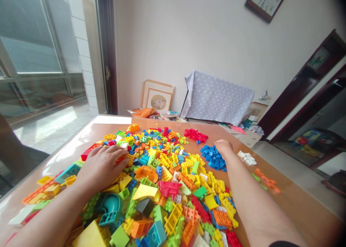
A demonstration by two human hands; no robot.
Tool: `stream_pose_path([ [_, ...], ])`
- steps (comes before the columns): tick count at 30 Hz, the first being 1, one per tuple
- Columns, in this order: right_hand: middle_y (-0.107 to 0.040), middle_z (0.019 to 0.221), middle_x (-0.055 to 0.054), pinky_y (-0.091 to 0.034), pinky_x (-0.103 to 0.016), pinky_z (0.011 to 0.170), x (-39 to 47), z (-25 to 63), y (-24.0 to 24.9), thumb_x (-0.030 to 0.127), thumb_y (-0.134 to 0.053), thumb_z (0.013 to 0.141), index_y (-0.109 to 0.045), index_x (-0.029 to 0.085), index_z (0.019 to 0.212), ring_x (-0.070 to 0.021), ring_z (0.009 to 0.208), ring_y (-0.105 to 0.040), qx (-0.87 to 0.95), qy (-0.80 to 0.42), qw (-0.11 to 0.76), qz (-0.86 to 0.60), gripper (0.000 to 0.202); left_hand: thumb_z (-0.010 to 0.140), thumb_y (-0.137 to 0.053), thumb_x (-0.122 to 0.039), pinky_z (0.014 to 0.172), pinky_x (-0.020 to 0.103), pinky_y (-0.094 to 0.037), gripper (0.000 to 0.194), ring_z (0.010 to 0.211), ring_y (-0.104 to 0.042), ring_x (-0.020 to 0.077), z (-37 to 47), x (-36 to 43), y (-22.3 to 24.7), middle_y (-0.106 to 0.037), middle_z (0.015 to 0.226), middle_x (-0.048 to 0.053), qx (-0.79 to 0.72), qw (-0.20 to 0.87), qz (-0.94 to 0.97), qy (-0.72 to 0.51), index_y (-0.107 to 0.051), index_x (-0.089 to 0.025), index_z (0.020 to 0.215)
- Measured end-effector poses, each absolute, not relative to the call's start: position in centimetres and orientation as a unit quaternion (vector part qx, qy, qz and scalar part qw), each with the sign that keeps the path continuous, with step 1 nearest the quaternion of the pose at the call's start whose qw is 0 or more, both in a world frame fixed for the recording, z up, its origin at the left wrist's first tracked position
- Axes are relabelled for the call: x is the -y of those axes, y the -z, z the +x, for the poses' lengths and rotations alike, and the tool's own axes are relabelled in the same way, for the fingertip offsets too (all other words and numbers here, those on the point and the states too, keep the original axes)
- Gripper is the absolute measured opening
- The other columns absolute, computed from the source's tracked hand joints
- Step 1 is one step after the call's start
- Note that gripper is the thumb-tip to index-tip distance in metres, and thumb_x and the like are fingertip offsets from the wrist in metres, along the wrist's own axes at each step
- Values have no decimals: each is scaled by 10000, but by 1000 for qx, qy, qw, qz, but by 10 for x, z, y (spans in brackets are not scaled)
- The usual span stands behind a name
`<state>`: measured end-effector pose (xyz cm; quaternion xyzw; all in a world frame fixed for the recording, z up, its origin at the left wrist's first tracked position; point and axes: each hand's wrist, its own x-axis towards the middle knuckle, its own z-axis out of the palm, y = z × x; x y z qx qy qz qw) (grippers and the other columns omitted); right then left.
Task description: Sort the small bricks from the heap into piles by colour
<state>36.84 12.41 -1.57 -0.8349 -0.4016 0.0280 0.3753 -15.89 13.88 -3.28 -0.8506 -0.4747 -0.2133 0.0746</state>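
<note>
Nearer the blue brick pile [213,157], the right hand [223,146] is just right of it, grip unclear; far left, the left hand [104,164] spreads loosely over mixed bricks [168,189].

Numerals 5–8 on clock [267,3]

Left fingers [116,153] — over mixed bricks [159,173]; blue bricks [213,157] heaped beside.

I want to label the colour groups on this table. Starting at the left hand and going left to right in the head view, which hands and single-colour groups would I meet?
Left hand → red bricks → blue bricks → right hand → white bricks → orange pieces.
</note>
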Motion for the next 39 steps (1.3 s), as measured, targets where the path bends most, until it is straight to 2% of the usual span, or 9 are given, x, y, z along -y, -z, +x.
stream_pose_path([
  [2, -616, 1334, -107, -573, -447, 934, -122, 376, 15, 377, -619, 1003, -622, 202, 1297, -235, 1105, -647, 371, -58, 355, -856, 342, 970, -473, -570, 982, 490, -413, 419, 1153, -625, 320, -159, -139, 33, -710, 1276, 31, 476, 71, -850, 213, -742, -305, 1152],
  [6, -630, 1310, -103, -575, -423, 924, -122, 386, 9, 376, -609, 1009, -643, 205, 1261, -224, 1088, -653, 333, -81, 334, -878, 306, 975, -467, -559, 983, 487, -414, 404, 1148, -624, 311, -159, -140, 33, -710, 1275, 28, 475, 73, -850, 215, -739, -314, 1146],
  [12, -752, 968, -124, -520, -345, 757, -134, 353, -2, 307, -630, 881, -747, 162, 1007, -272, 924, -692, 415, -38, 382, -825, 225, 985, -459, -528, 1002, 475, -401, 368, 1149, -631, 299, -156, -136, 30, -714, 1265, 19, 481, 71, -847, 215, -728, -334, 1144],
  [18, -778, 922, -12, -500, -241, 715, -165, 235, -4, 319, -604, 816, -757, 223, 966, -184, 842, -696, 597, -111, 405, -683, 235, 990, -468, -498, 1024, 468, -390, 352, 1133, -637, 282, -154, -130, 25, -715, 1251, 31, 485, 55, -846, 217, -736, -320, 1133],
  [22, -767, 875, -1, -478, -233, 683, -173, 148, -6, 272, -573, 848, -768, 217, 949, -161, 772, -670, 738, -162, 318, -572, 226, 989, -485, -481, 1035, 473, -378, 326, 1137, -632, 278, -154, -129, 24, -718, 1240, 36, 483, 45, -845, 223, -733, -313, 1119],
  [25, -772, 907, 10, -461, -223, 685, -177, 102, -8, 237, -596, 834, -783, 249, 911, -160, 819, -670, 791, -122, 166, -576, 202, 983, -502, -465, 1029, 471, -378, 300, 1126, -629, 277, -154, -128, 24, -723, 1216, 34, 483, 35, -845, 226, -732, -319, 1108],
  [28, -773, 858, -15, -459, -250, 685, -184, 75, -8, 231, -667, 776, -774, 252, 757, -189, 806, -678, 792, -107, 84, -595, 111, 980, -511, -448, 1050, 479, -362, 286, 1137, -622, 277, -154, -127, 23, -720, 1217, 41, 485, 33, -844, 227, -725, -312, 1111],
  [35, -768, 888, -128, -502, -346, 725, -200, 64, 0, 256, -770, 687, -763, 224, 705, -294, 864, -711, 760, -92, -1, -643, 37, 973, -525, -424, 1022, 465, -385, 242, 1077, -627, 265, -153, -124, 22, -719, 1165, 29, 490, 25, -840, 233, -722, -311, 1058],
  [39, -779, 931, -91, -499, -335, 724, -202, 70, 8, 226, -753, 690, -784, 252, 768, -281, 882, -712, 756, -95, 9, -647, 88, 978, -517, -421, 993, 466, -394, 240, 1059, -621, 268, -152, -123, 21, -720, 1108, 28, 498, 22, -833, 239, -730, -315, 1007],
])
